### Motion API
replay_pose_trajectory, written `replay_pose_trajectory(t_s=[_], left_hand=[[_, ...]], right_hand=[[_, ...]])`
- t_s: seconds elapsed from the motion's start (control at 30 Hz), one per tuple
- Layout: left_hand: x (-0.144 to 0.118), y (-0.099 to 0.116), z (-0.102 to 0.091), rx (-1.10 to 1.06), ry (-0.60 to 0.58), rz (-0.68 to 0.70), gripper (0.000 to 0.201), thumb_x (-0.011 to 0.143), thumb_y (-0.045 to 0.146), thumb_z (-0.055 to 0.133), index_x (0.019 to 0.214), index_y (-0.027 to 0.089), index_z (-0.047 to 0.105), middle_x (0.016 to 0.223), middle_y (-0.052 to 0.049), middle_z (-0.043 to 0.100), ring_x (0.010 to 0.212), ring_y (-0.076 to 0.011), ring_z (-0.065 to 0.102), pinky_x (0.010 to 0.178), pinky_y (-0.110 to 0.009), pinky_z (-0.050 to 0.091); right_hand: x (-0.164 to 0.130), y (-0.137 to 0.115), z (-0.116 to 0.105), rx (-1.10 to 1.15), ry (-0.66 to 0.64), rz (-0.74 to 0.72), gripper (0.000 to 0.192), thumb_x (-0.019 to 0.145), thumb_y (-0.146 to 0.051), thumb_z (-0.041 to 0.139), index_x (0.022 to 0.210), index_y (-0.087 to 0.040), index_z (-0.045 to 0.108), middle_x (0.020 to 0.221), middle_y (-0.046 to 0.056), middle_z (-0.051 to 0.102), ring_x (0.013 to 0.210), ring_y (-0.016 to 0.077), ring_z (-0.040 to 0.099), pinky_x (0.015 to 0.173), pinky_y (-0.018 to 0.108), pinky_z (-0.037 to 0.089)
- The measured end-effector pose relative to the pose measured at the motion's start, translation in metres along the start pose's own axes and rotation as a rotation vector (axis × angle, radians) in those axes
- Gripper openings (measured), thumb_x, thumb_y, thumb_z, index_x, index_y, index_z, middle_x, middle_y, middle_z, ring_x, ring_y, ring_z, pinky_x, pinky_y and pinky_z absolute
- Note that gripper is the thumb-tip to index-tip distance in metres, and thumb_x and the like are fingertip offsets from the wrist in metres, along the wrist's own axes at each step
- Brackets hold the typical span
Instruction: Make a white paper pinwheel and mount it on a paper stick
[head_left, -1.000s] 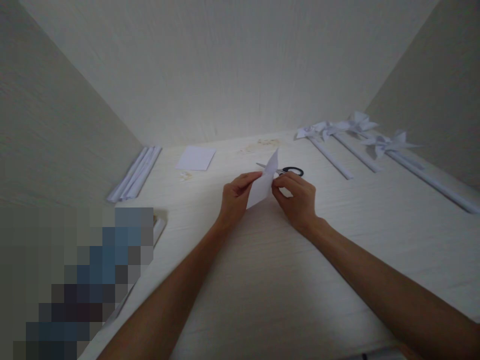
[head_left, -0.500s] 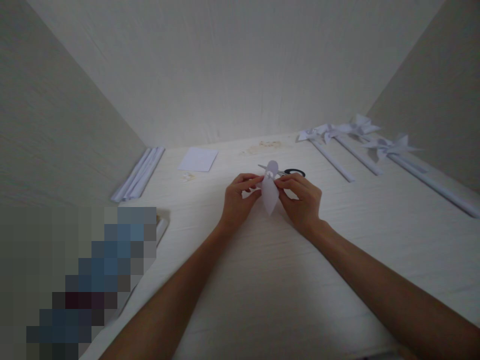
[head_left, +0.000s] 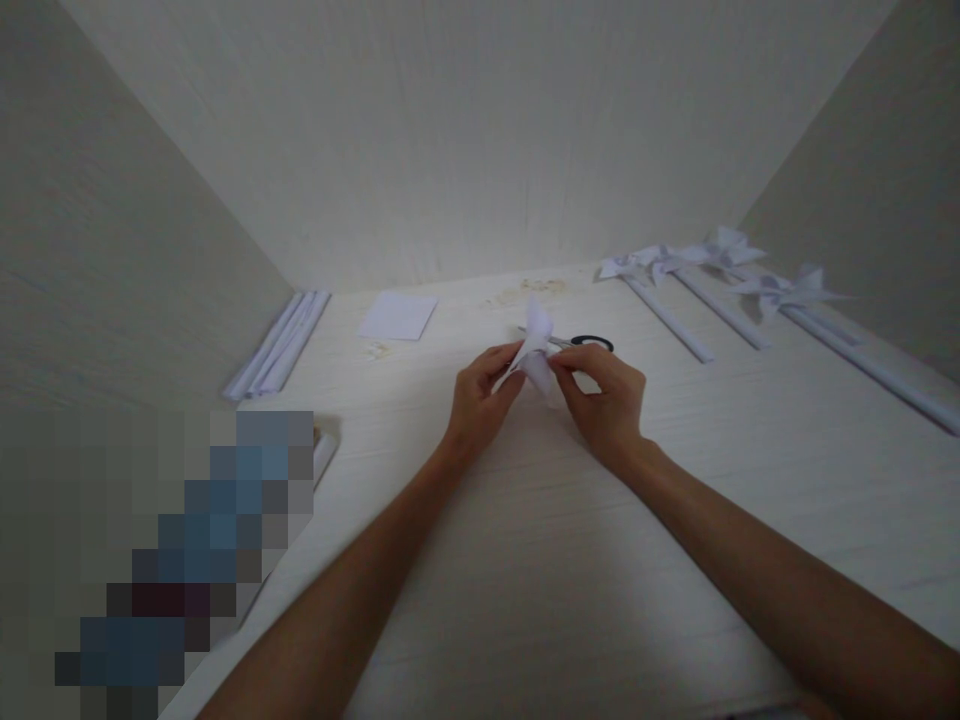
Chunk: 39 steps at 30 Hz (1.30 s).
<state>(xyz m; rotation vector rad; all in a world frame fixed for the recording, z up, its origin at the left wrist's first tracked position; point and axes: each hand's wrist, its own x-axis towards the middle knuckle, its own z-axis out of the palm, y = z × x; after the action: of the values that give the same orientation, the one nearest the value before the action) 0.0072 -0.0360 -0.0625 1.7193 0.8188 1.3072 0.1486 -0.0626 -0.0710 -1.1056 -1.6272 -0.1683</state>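
my left hand (head_left: pixel 481 398) and right hand (head_left: pixel 609 400) both have fingers pinching the curled paper (head_left: pixel 536 325), smack between them over the counter (head_left: pixel 480 560), long way pointing roughly away from me, neither hand nearer.

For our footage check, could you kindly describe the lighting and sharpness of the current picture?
Head view: dim, with a soft shadow on the table; head view: the held paper slightly blurred; head view: a mosaic patch hides part of the lower left.
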Motion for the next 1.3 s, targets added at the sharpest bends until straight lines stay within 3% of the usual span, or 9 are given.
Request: replay_pose_trajectory(t_s=[0.17, 0.47, 0.9, 1.3], left_hand=[[0.0001, 0.0014, 0.0017, 0.059, 0.063, -0.015, 0.022, 0.076, 0.018, 0.049, 0.091, 0.021, 0.064, 0.099, -0.003, 0.064, 0.091, -0.0143, 0.058, 0.084, -0.029, 0.043], [-0.0015, -0.0027, 0.0027, 0.068, 0.147, -0.105, 0.028, 0.071, 0.011, 0.053, 0.096, 0.020, 0.063, 0.103, -0.002, 0.063, 0.092, -0.0154, 0.059, 0.085, -0.032, 0.045], [-0.0031, -0.0040, 0.0020, 0.123, 0.122, -0.033, 0.032, 0.070, 0.006, 0.051, 0.097, 0.021, 0.062, 0.102, -0.001, 0.062, 0.095, -0.0159, 0.058, 0.088, -0.032, 0.043], [-0.0034, -0.0057, 0.0026, 0.131, 0.078, -0.005, 0.032, 0.072, 0.007, 0.050, 0.099, 0.020, 0.061, 0.102, 0.000, 0.062, 0.097, -0.0151, 0.057, 0.090, -0.031, 0.042]], right_hand=[[-0.0001, 0.0018, 0.0011, 0.000, -0.012, 0.056, 0.014, 0.074, -0.011, 0.049, 0.070, -0.020, 0.059, 0.069, 0.002, 0.064, 0.067, 0.0153, 0.059, 0.063, 0.029, 0.048], [-0.0010, 0.0020, 0.0002, 0.034, -0.062, 0.074, 0.014, 0.074, -0.012, 0.050, 0.068, -0.019, 0.061, 0.067, 0.002, 0.064, 0.065, 0.0150, 0.059, 0.063, 0.029, 0.047], [-0.0004, 0.0036, 0.0008, 0.057, -0.109, 0.101, 0.014, 0.072, -0.012, 0.050, 0.068, -0.019, 0.062, 0.067, 0.001, 0.065, 0.064, 0.0151, 0.059, 0.062, 0.030, 0.048], [0.0002, 0.0001, 0.0015, -0.012, -0.074, 0.097, 0.014, 0.068, -0.011, 0.052, 0.064, -0.019, 0.062, 0.058, 0.000, 0.062, 0.053, 0.0130, 0.056, 0.055, 0.027, 0.046]])
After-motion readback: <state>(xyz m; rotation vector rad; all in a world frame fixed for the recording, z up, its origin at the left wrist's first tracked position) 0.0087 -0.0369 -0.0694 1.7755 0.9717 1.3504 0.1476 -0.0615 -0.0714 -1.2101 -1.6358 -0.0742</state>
